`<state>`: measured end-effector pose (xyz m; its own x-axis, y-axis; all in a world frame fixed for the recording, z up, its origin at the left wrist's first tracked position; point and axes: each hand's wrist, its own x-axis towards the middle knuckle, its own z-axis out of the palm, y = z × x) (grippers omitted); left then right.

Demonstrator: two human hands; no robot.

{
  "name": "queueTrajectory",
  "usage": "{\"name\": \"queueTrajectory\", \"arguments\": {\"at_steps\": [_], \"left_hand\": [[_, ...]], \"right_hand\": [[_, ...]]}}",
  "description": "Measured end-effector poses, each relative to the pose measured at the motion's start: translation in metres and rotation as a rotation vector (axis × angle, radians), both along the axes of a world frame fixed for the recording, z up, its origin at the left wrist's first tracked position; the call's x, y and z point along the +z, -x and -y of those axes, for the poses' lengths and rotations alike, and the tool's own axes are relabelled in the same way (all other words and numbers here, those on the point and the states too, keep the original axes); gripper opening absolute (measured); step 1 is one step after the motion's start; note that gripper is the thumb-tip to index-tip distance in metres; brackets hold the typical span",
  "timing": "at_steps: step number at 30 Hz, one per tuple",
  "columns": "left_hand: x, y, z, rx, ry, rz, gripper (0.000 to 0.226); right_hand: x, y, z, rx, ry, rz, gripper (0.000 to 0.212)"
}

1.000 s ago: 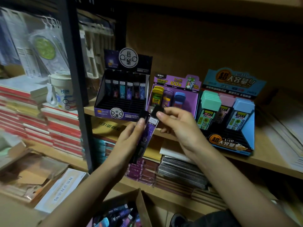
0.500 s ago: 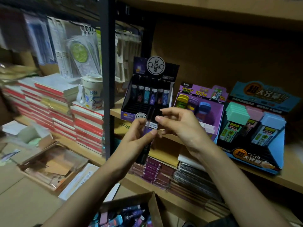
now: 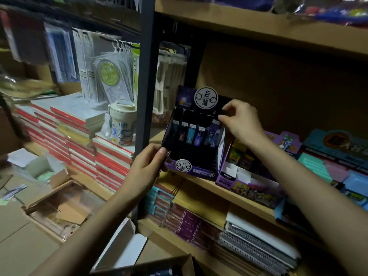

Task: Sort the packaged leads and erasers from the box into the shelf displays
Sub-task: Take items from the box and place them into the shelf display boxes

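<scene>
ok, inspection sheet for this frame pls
Surface: wooden shelf, displays standing on it.
Job's things: black lead display holds upright packs; lead pack at its rightmost slot; cardboard box at bottom edge.
Clutter: mug on red-edged book stacks; spiral notebooks below.
Grippers: right hand pinches the lead pack's top; left hand at the display's front-left corner, grip unclear.
Cables: nothing seen.
Surroundings: black upright post; hanging packets behind.

A stationery shop: wooden shelves (image 3: 258, 26) carry printed display boxes (image 3: 199, 170), stacked notebooks (image 3: 83, 144), spiral pads (image 3: 254, 248) and packets (image 3: 107, 72) hung on hooks (image 3: 121, 44).
</scene>
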<state>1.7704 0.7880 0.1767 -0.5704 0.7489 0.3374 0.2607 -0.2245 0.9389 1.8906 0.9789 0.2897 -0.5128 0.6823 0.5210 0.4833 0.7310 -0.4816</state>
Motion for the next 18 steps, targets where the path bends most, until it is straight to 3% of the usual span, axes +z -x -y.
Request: {"name": "queueTrajectory", "arguments": {"at_steps": [5, 14, 18], "left_hand": [[-0.008, 0.012, -0.004, 0.011, 0.009, -0.009, 0.018], [-0.007, 0.006, -0.011, -0.015, 0.012, 0.028, 0.019], [-0.005, 0.001, -0.014, -0.063, 0.020, 0.025, 0.019]], "right_hand": [[-0.010, 0.015, -0.015, 0.037, -0.026, 0.228, 0.018], [-0.021, 0.015, -0.020, 0.076, 0.009, 0.166, 0.018], [-0.028, 0.017, -0.018, 0.066, -0.151, 0.208, 0.015]]}}
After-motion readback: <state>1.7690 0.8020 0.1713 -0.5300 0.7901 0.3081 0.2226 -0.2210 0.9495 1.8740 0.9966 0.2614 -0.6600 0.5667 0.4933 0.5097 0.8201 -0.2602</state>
